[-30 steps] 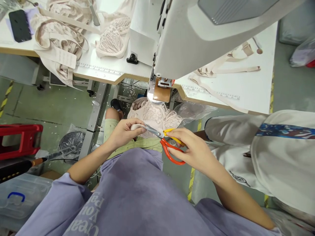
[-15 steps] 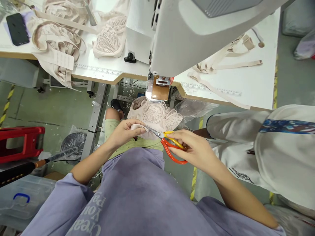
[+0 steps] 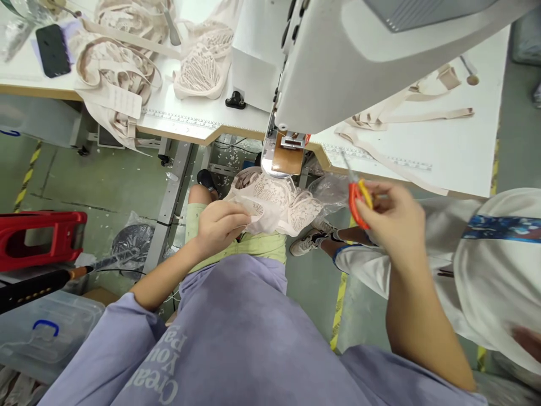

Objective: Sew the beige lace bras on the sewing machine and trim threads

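My left hand (image 3: 220,224) is closed on the edge of a pale pink lace garment (image 3: 274,203) that hangs below the sewing machine's needle area (image 3: 286,155), over my lap. My right hand (image 3: 395,220) is raised to the right and grips small scissors (image 3: 358,198) with orange and yellow handles, blades pointing up toward the table edge. The scissors are well clear of the garment.
The grey sewing machine head (image 3: 380,51) fills the top. On the white table (image 3: 456,152) lie lace pieces (image 3: 198,67), straps (image 3: 406,110) and a black phone (image 3: 53,49). A person in white (image 3: 486,265) sits at my right. A red crate (image 3: 40,237) and clear bin (image 3: 42,338) stand left.
My right hand lifted the scissors away from the garment, up and to the right. My left hand kept its hold on the lace.
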A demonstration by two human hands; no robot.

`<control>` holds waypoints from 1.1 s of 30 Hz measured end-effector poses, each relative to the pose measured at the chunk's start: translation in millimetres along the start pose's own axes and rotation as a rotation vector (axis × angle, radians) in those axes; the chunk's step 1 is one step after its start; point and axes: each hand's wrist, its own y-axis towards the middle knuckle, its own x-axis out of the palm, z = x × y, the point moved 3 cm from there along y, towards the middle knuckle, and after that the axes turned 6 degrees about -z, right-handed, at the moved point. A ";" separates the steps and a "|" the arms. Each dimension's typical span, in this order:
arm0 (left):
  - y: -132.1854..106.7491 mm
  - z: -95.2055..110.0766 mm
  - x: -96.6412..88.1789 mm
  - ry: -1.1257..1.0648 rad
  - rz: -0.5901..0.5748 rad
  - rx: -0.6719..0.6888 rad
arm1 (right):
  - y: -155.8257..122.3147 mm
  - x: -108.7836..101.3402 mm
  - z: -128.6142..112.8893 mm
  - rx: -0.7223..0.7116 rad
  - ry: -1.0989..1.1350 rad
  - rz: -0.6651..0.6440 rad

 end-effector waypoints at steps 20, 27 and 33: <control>-16.8 -10.8 3.1 0.116 0.051 -0.028 | -45.3 67.7 -103.2 -0.852 -0.072 -0.055; -18.9 -7.5 3.7 0.162 -0.016 0.022 | -55.1 106.4 -124.1 -0.788 0.128 -0.177; -9.4 9.4 -2.2 0.005 0.056 -0.041 | -56.8 111.0 -127.6 -0.654 0.191 -0.321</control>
